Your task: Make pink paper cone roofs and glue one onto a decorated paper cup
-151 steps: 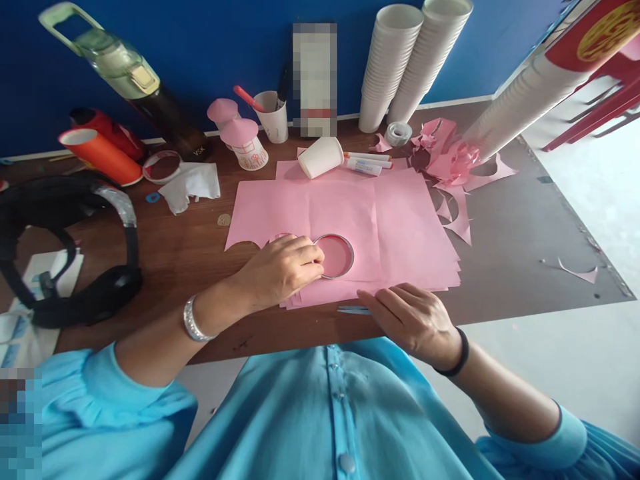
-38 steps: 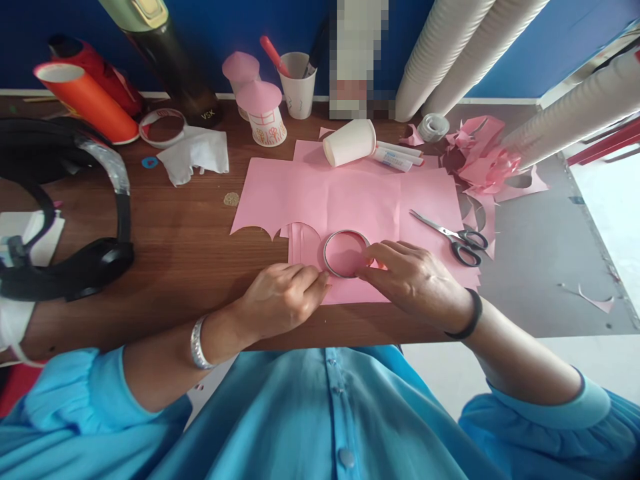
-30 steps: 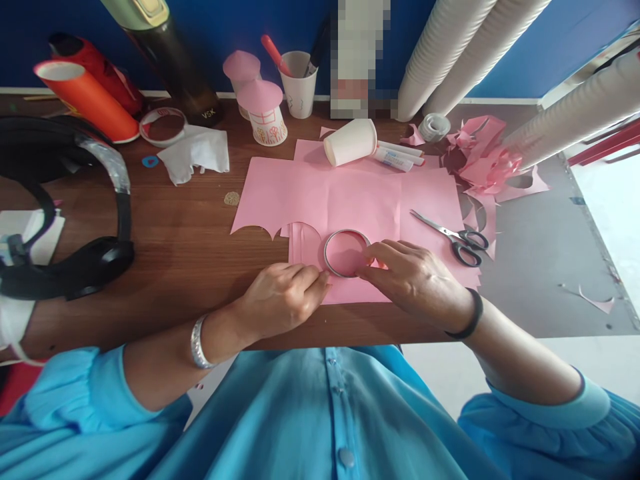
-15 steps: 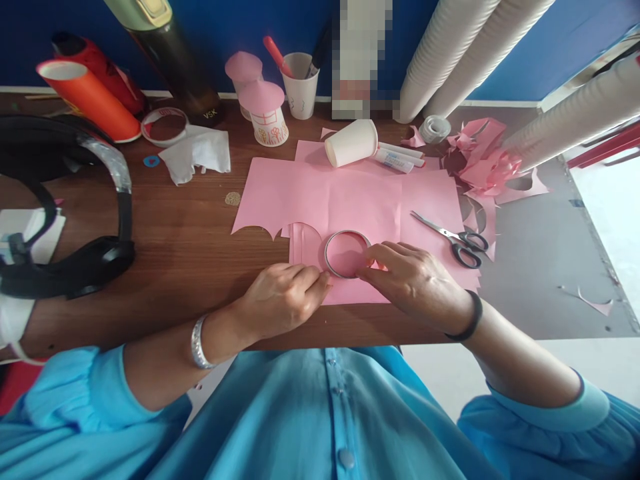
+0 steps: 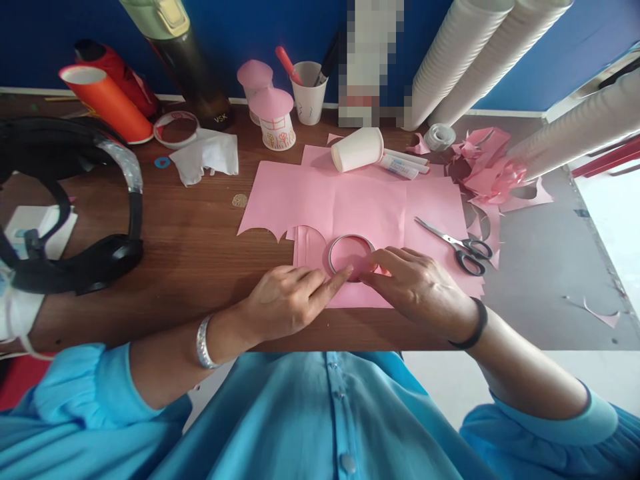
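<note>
A thin grey ring (image 5: 332, 262) lies flat on the pink paper (image 5: 290, 193) near the table's front edge. My right hand (image 5: 417, 283) is closed at the ring's right side, thumb and fingers pinched on its rim. From the left, my left hand (image 5: 295, 300) reaches its index finger across the ring's near edge, while its other fingers curl beneath and its thumb is hidden. Scissors (image 5: 455, 244) with black handles rest partly open on the paper, right of the ring. Behind it a white paper cup (image 5: 359, 148) lies on its side beside white pens (image 5: 400, 165).
Two small cup houses (image 5: 277, 130) with pink cone roofs stand at the back, next to a pen cup (image 5: 309, 100). Stacked white cups (image 5: 465, 60) lean at the right near pink scraps (image 5: 493, 170). A headset (image 5: 134, 220), a white cloth (image 5: 207, 157) and a tape roll (image 5: 160, 130) occupy the left.
My left hand has moved slightly right and its index finger has stretched out over the ring's near edge. My right hand stays at the ring. The whole view has shifted a little.
</note>
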Available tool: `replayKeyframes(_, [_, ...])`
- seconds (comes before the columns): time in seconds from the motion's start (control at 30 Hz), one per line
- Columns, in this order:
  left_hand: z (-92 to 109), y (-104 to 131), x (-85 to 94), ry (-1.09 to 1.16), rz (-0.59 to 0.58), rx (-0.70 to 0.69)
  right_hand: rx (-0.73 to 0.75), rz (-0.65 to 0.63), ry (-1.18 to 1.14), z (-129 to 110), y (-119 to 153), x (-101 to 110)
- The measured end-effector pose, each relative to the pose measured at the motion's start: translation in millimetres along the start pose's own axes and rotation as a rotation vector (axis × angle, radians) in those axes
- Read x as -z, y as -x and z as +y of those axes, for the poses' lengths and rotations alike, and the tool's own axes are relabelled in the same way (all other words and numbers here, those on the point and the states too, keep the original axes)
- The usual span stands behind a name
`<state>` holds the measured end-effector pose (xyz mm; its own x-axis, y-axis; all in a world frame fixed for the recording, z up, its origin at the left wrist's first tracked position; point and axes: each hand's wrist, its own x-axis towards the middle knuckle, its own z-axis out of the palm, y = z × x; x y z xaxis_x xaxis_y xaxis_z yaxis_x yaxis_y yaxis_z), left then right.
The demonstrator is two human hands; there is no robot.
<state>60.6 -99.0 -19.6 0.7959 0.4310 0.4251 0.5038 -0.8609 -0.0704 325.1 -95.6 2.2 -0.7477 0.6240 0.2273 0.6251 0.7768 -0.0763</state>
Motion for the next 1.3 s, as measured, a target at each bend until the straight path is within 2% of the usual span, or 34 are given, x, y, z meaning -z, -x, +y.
replayKeyframes(0.2, [0.9,-3.9,-3.1,-0.03,-0.045,0.063,-0.034,-0.016,-0.039,0.8,0.3,1.0])
replayKeyframes(0.4, [-4.1,-13.0,0.0,0.1,-0.014,0.157,-0.004,0.042,-0.016,1.3,3.0,-3.3])
replayKeyframes(0.57, [-6.6,-32.1,6.4,0.084,-0.1,0.098,0.0,0.087,0.003,0.3,2.5,-6.2])
replayKeyframes(0.7, [-4.2,-50.3,8.9,0.036,-0.171,0.075,-0.023,0.063,-0.032,0.2,1.4,-6.5])
replayKeyframes(0.93, [2.4,-57.9,-12.3,0.017,-0.186,0.058,-0.027,0.082,-0.049,1.4,0.0,-11.9])
replayKeyframes(1.07, [2.8,-58.8,-14.8,0.05,-0.216,0.06,0.004,0.104,-0.013,1.5,-0.7,-13.4])
replayKeyframes(1.2, [4.3,-61.6,-10.0,0.052,-0.245,0.074,0.017,0.107,-0.004,0.2,-0.8,-6.0])
replayKeyframes(1.3, [7.4,-62.9,-10.0,0.044,-0.264,0.097,0.012,0.096,0.005,2.2,1.0,9.2])
